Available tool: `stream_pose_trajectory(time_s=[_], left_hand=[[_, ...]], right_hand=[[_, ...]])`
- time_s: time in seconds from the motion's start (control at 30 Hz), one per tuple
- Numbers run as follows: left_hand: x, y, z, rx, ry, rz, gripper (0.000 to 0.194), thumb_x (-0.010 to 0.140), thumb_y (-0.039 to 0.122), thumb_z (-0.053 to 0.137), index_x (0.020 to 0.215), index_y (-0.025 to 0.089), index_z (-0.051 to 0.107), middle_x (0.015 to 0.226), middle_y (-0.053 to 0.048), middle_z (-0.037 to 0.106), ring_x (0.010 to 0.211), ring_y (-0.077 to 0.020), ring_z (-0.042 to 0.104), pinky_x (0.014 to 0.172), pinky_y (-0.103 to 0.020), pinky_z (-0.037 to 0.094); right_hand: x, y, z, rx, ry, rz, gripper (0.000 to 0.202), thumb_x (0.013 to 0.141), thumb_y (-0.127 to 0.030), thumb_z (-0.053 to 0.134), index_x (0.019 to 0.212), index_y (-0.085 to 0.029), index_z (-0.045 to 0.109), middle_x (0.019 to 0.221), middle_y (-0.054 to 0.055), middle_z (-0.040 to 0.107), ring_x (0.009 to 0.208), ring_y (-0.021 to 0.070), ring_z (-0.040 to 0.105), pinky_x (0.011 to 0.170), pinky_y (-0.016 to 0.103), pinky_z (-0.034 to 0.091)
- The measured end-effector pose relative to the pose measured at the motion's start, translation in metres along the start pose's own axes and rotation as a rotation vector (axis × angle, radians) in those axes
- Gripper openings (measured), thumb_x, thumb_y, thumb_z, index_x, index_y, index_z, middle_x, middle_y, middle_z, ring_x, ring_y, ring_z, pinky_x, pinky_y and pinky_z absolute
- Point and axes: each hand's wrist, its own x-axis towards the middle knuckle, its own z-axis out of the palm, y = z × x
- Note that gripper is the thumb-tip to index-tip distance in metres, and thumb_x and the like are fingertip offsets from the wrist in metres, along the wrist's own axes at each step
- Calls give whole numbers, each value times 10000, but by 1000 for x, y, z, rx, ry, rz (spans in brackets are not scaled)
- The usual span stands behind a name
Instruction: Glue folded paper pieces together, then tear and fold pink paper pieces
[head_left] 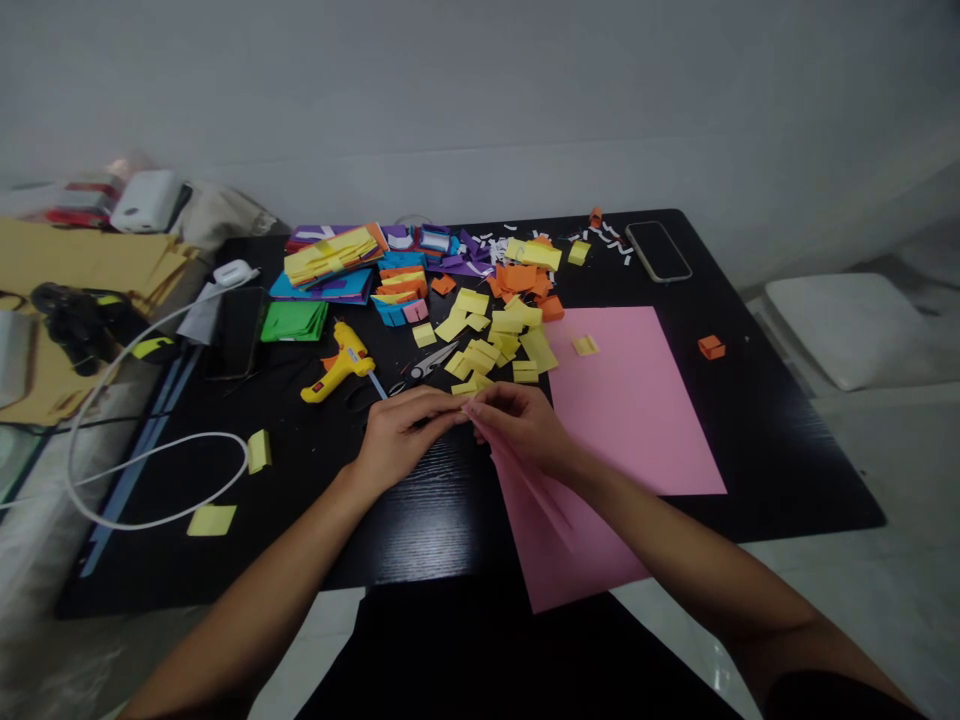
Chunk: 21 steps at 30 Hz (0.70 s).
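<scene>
Head camera gives me the black table (427, 530), with a flat pink sheet (630, 400) at right and, nearer the body, folded pink paper (525, 530) whose long axis runs from the fingertips back and rightward, partly beneath the right forearm. I judge the right hand (529, 425) nearer its bulk, thumb and fingers pinched on the fold, while the left hand (405, 430) meets it only at the far tip, fingertips narrowed on that end.

Wht cable (247, 458), phone (658, 252), prob. stool (825, 330).
</scene>
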Motion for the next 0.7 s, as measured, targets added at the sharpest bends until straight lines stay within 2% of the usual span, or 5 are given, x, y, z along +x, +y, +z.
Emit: stream_pose_trajectory(time_s=[0.23,0.7], left_hand=[[1,-1,-3,-35,-24,-76,126,904,304,778,990,229,833,915,-54,816,800,-165,753,709,-273,605],[-1,2,0,-38,4,-57,100,898,274,786,973,228,834,894,-48,819,777,-158,754,704,-266,602]], right_hand=[[-1,-1,1,5,5,1,269,855,-449,791,809,-194,717,698,-15,667,588,113,591,582,262,515],[-3,-2,3,36,19,-11,272,842,-449,806,806,-192,722,681,-19,668,582,115,597,595,269,521]])
